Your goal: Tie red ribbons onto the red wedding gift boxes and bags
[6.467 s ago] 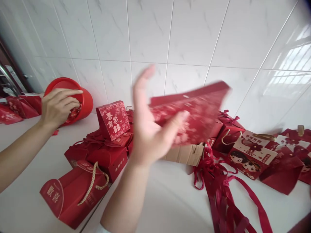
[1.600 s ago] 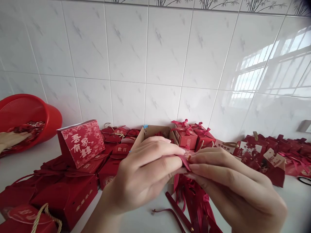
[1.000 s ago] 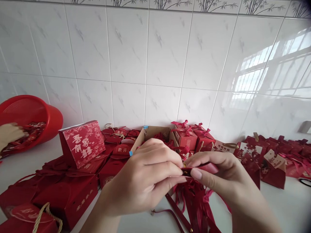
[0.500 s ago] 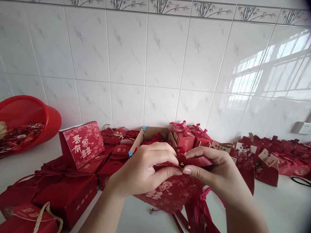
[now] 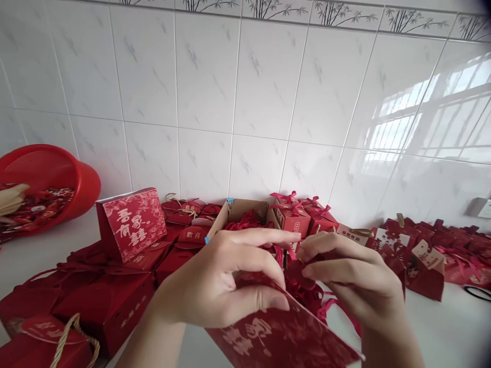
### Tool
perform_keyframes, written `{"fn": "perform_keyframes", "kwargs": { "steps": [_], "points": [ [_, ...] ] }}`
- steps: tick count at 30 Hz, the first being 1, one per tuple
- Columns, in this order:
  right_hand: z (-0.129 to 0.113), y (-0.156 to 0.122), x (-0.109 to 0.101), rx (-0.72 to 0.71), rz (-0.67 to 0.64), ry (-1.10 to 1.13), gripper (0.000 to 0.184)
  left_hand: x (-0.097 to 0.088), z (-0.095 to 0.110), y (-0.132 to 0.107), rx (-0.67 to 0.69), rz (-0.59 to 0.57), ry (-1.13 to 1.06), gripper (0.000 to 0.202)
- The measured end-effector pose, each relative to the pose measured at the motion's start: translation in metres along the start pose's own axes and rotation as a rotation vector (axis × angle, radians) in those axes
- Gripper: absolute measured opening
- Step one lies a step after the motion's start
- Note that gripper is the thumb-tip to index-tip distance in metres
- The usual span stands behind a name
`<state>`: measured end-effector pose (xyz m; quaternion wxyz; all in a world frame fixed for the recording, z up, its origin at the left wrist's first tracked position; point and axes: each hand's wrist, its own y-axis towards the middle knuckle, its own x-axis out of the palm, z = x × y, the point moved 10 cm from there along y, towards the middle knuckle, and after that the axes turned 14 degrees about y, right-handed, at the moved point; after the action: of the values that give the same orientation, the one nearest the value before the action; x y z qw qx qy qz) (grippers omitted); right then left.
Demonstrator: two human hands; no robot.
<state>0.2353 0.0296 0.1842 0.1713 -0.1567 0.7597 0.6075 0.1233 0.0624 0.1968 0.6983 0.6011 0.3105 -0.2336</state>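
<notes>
My left hand (image 5: 222,281) grips the top edge of a flat red gift box (image 5: 284,332) with white lettering, thumb on its front face, index finger stretched forward. My right hand (image 5: 353,276) is closed in a pinch on a dark red ribbon (image 5: 303,278) at the box's top edge, beside my left fingertips. More ribbon strands hang below the right hand. Both hands hover above the white counter (image 5: 441,327), in front of an open cardboard carton (image 5: 241,209) holding red ribbons.
An upright red box with white characters (image 5: 132,222) stands left of centre among several folded red boxes (image 5: 103,306). A tipped red basket (image 5: 53,174) of red items lies far left. More gift boxes (image 5: 422,255) line the tiled wall at right.
The flat red box, out of sight under my hands a second ago, has come up and tilted toward me, and now fills the lower middle. Another person's hand at the red basket has gone.
</notes>
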Motion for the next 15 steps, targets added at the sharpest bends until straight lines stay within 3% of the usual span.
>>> {"fn": "perform_keyframes", "kwargs": {
  "steps": [4,15],
  "points": [
    [-0.001,-0.001,0.003,0.004,-0.020,-0.055,0.042,0.008,0.007,0.001,-0.004,-0.048,-0.011,0.005],
    [0.007,0.001,0.020,0.082,-0.090,-0.147,0.035,0.017,-0.003,-0.001,-0.105,-0.113,-0.032,0.007]
  ]
}}
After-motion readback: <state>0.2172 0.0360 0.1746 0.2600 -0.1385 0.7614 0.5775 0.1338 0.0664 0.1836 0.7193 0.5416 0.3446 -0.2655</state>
